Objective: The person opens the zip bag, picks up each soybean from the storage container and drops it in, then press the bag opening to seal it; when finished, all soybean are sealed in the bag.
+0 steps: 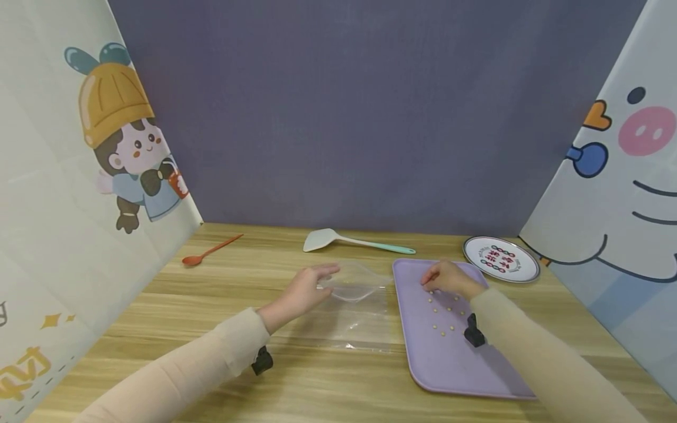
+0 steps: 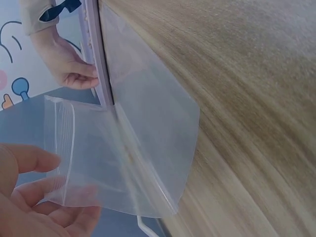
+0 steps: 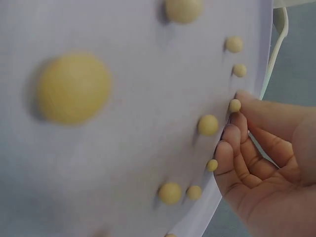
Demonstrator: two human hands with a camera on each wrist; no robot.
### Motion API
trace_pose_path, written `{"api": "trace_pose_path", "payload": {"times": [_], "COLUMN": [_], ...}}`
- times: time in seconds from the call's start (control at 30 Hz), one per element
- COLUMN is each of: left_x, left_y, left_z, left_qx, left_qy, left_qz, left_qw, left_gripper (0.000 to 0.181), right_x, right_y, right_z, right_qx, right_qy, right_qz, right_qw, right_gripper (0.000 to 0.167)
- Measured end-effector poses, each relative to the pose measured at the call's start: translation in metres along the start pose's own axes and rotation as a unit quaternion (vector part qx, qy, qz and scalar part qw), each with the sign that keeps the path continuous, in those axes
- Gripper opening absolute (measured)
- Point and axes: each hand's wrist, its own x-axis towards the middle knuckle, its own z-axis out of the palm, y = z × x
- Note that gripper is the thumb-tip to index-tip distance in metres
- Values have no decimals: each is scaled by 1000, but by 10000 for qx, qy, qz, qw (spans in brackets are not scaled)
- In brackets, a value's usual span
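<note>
My left hand holds the left edge of a clear zip bag at its mouth, thumb and fingers spread apart. In the left wrist view, the fingers show partly through the plastic of the bag. The bag's mouth gapes, while its lower part lies on the wooden table. Over the far part of a purple tray, my right hand has its thumb and fingertips brought together. From the right wrist view, these fingertips pinch at a small yellow bean. Several similar beans lie scattered on the tray.
A spatula with a pale green handle lies behind the bag. At the back left is a red spoon. A round white plate with red print sits at the back right, beside the tray. Printed panels flank the table.
</note>
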Motion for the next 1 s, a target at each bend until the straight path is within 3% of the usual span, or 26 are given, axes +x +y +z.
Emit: {"api": "trace_pose_path", "payload": {"times": [0.37,0.77,1.0], "left_x": [2,1,2], "left_y": [-3,-2,-3], "left_z": [1,2,2], "left_qx": [213,150,155], "left_qy": [56,98,38], "left_qz": [71,95,80], "left_qw": [9997,9998,9998], "left_gripper": [43,48,49], "right_x": [-1,-3,-3], "right_y": [-1,-30,-49], "right_z": [0,-9,-7], "right_qx": [201,796,1050], "right_qy": [307,631,602], "right_qz": [133,93,-2], "right_qw": [9992,9948,9927], "right_gripper": [15,27,30]}}
